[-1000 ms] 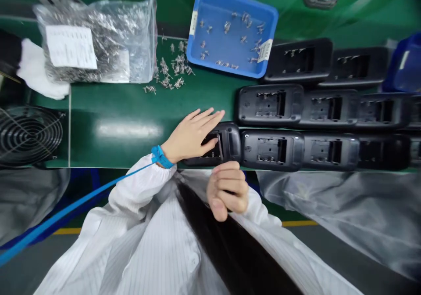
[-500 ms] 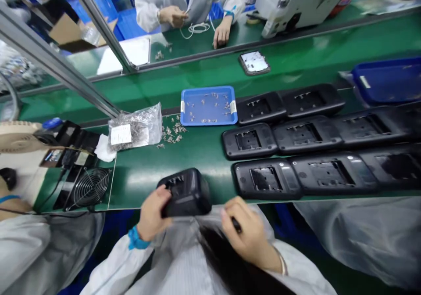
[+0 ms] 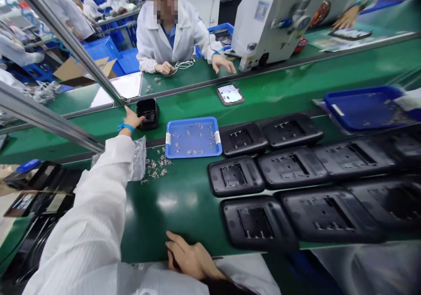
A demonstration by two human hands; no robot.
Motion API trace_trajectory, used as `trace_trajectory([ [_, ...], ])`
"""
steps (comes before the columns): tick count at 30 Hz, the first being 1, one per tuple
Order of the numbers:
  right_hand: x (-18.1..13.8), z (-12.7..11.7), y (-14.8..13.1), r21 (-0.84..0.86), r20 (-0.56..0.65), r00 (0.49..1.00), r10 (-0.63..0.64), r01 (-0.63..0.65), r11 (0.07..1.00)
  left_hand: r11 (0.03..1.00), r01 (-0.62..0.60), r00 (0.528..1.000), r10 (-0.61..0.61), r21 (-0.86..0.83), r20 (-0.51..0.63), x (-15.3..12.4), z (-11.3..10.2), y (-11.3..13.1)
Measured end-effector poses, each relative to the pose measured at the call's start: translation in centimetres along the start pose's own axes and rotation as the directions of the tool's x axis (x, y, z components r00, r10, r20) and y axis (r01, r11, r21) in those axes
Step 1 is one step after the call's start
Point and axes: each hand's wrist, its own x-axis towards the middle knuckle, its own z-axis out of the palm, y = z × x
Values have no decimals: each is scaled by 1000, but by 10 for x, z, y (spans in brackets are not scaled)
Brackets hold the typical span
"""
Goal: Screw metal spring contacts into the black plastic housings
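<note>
My left hand (image 3: 131, 120) is stretched far forward over the green table and grips the left side of a black plastic housing (image 3: 148, 113), which stands on the far conveyor belt (image 3: 283, 84). My right hand (image 3: 190, 255) lies at the table's front edge, curled on a thin dark tool (image 3: 217, 257) of which only the tip shows. A blue tray (image 3: 194, 152) holding small metal clips sits just right of my left arm. Loose clips (image 3: 157, 165) lie beside a clear plastic bag (image 3: 140, 161).
Rows of black housings (image 3: 235, 178) lie open side up across the right of the table. A dark blue tray (image 3: 362, 106) sits far right. A small device (image 3: 230, 94) rides the belt. A person in a white coat (image 3: 171, 36) works opposite, beside a white machine (image 3: 276, 18). A slanted metal bar (image 3: 66, 36) crosses the left.
My left hand lifted the black housing from the table's front edge and carried it forward to the far belt. My right hand dropped to the table edge. The view tilted up.
</note>
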Motion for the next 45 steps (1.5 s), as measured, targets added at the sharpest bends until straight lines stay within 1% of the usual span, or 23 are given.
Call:
trace_trajectory([
  [2,0,-1,2,75,-87,996,10,-3,997,973,-182,983,176,142,56,-15,7,-3],
  [5,3,-6,4,136,-56,998,32,-24,990,866,-438,881,361,242,305,-49,33,-7],
  [7,6,-11,5,162,2,999,46,-46,986,850,-478,830,354,223,430,-68,55,-7],
  [10,12,-18,4,166,148,988,50,-75,983,844,-498,796,353,199,492,-75,75,0],
  [12,16,-31,0,119,249,966,75,-107,987,849,-506,783,379,152,493,-75,74,10],
  [14,20,-56,-5,61,281,954,108,-130,990,841,-534,752,428,83,502,-86,65,20],
  [16,20,-90,-6,42,205,968,147,-159,986,823,-568,710,490,-1,506,-116,50,26],
  [18,16,-126,1,-7,10,965,262,-262,965,788,-609,645,558,-89,523,-167,31,24],
  [19,13,-140,7,-79,-112,934,341,-350,934,763,-632,592,588,-137,552,-199,22,20],
  [20,9,-152,15,-187,-206,875,437,-474,860,711,-683,515,633,-169,578,-232,14,15],
  [21,4,-159,22,-298,-262,817,514,-575,762,688,-702,483,648,-182,589,-264,9,9],
  [22,0,-162,27,-409,-270,759,593,-648,643,689,-700,480,647,-186,592,-295,5,2],
  [23,-3,-161,29,-501,-215,723,657,-659,561,699,-688,493,647,-194,582,-322,3,-3],
  [24,-4,-157,28,-560,-105,716,690,-616,554,721,-665,535,642,-196,548,-345,3,-8],
  [25,-3,-151,22,-577,34,729,684,-544,609,744,-638,584,635,-198,505,-362,4,-12],
  [27,2,-134,2,-502,284,769,572,-390,772,787,-585,689,609,-194,394,-382,4,-17],
  [29,10,-119,-21,-376,387,800,459,-317,871,823,-541,770,567,-172,293,-388,-1,-20],
  [31,17,-110,-38,-280,397,808,435,-345,896,844,-516,809,536,-143,242,-387,-12,-23],
  [33,20,-108,-42,-191,409,792,454,-412,891,832,-541,796,554,-123,245,-386,-23,-26],
  [36,23,-107,-31,-79,415,777,473,-487,870,790,-608,748,604,-82,275,-386,-34,-30],
  [38,24,-104,-22,33,383,809,445,-494,869,737,-670,702,666,-82,251,-385,-34,-33],
  [41,23,-101,-18,162,323,853,410,-477,864,615,-782,601,787,-102,143,-385,-31,-33],
  [45,22,-101,-24,237,260,898,355,-416,878,552,-832,550,834,-56,53,-387,-32,-27],
])
